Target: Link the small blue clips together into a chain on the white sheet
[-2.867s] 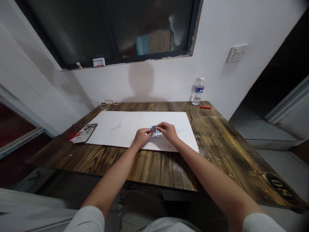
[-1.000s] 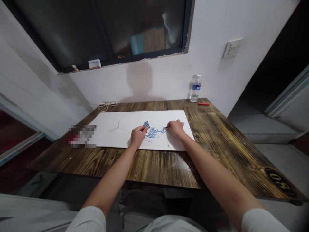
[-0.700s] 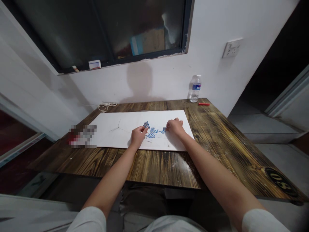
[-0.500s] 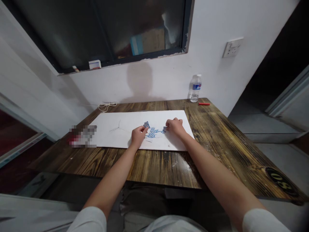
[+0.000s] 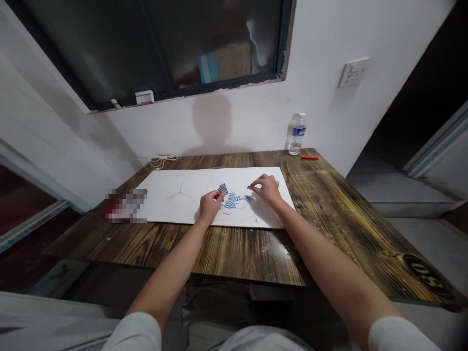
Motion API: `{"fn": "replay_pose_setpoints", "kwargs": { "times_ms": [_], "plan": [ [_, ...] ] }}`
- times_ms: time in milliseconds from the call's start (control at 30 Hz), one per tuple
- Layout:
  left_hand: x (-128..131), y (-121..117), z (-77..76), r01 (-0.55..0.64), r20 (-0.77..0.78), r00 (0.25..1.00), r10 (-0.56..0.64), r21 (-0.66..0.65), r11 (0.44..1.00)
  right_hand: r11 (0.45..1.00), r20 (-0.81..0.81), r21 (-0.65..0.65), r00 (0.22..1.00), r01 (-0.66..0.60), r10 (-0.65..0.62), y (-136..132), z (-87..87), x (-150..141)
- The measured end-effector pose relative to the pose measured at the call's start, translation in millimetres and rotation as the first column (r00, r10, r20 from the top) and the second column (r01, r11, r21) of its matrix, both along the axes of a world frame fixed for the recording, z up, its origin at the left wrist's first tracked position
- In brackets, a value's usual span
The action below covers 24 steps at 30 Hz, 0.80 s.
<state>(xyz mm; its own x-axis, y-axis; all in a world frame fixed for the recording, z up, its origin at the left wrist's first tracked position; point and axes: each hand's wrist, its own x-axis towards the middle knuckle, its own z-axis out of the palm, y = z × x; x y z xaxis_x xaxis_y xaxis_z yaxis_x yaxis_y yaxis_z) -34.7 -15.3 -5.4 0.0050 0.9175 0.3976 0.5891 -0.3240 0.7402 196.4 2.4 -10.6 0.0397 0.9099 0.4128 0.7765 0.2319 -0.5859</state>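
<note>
our left hand (image 5: 209, 207) pinches a small flat blue-and-white striped piece (image 5: 223, 188); similar loose pieces (image 5: 236, 198) lie just right of those fingers. our right hand (image 5: 266, 189) pinches another such piece (image 5: 249, 187). we seem to be separating them; next likely calls for careful placing.

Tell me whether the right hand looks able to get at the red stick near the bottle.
Probably yes: nothing visible stands between the right hand and the red stick, and the bottle is left of it. The hand pinches a small piece, though, which might hinder grasping.
</note>
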Motion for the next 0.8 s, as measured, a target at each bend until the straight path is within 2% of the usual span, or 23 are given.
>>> {"fn": "replay_pose_setpoints", "kwargs": {
  "times_ms": [100, 200, 367, 467, 567, 667, 800],
  "plan": [
    [0.1, 0.0, -0.1, 0.003, 0.002, 1.0, -0.003, -0.001, 1.0, 0.997, -0.232, 0.038, 0.97, -0.065, 0.072, 4.8, -0.6, -0.3],
    [-0.3, 0.6, -0.9, -0.001, 0.006, 1.0, 0.001, -0.006, 1.0, 0.992, -0.452, 0.061, 0.883, -0.112, 0.128, 7.9, -1.7, -3.7],
    [-1.0, 1.5, -1.9, 0.028, -0.025, 0.999, -0.028, -0.005, 1.0, 0.982, -0.603, 0.085, 0.776, -0.167, 0.184, 4.5, -0.2, -14.2],
    [-1.0, 1.1, -2.1, 0.09, -0.059, 0.994, -0.091, -0.007, 0.996, 0.957, -0.579, 0.07, 0.77, -0.283, 0.27, -0.8, 2.9, -21.2],
    [-0.4, -0.5, -1.7, 0.174, -0.096, 0.98, -0.177, -0.035, 0.984, 0.928, -0.471, 0.045, 0.811, -0.37, 0.347, -7.0, 6.3, -27.7],
    [0.1, -1.7, -1.5, 0.243, -0.135, 0.959, -0.25, -0.066, 0.968, 0.929, -0.374, 0.03, 0.857, -0.37, 0.353, -11.5, 7.8, -32.5],
    [-0.4, -0.6, -3.9, 0.272, -0.152, 0.947, -0.281, -0.079, 0.959, 0.923, -0.301, 0.043, 0.876, -0.383, 0.378, -13.7, 6.4, -35.1]
  ]
}}
